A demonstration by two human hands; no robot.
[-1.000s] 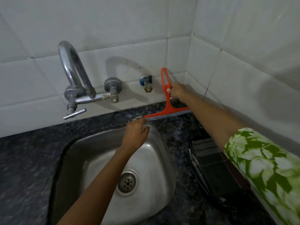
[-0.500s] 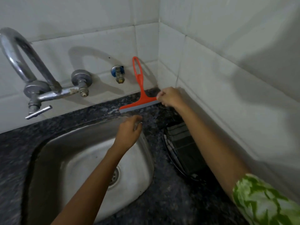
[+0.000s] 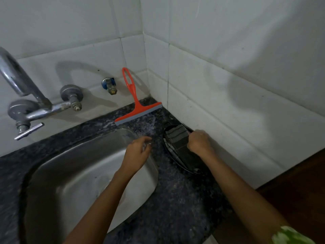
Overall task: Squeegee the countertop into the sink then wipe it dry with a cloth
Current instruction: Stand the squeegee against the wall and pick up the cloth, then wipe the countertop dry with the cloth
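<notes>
The squeegee (image 3: 136,110) leans against the back tiles in the corner, blocking that strip of worktop (image 3: 175,199). The tap (image 3: 26,103) overhangs the sink's (image 3: 70,173) far left, and a dark cloth (image 3: 177,143) fills the band along the right wall. Bare worktop lies open between sink and cloth.

No writing, label, brand or number can be read anywhere — tiles, tap and squeegee (image 3: 136,103) are plain.

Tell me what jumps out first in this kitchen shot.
The orange squeegee leans against the tiled back wall, near the corner behind the steel sink. The right hand rests on a dark folded cloth by the side wall; the left hand hovers over the sink's rim.
</notes>
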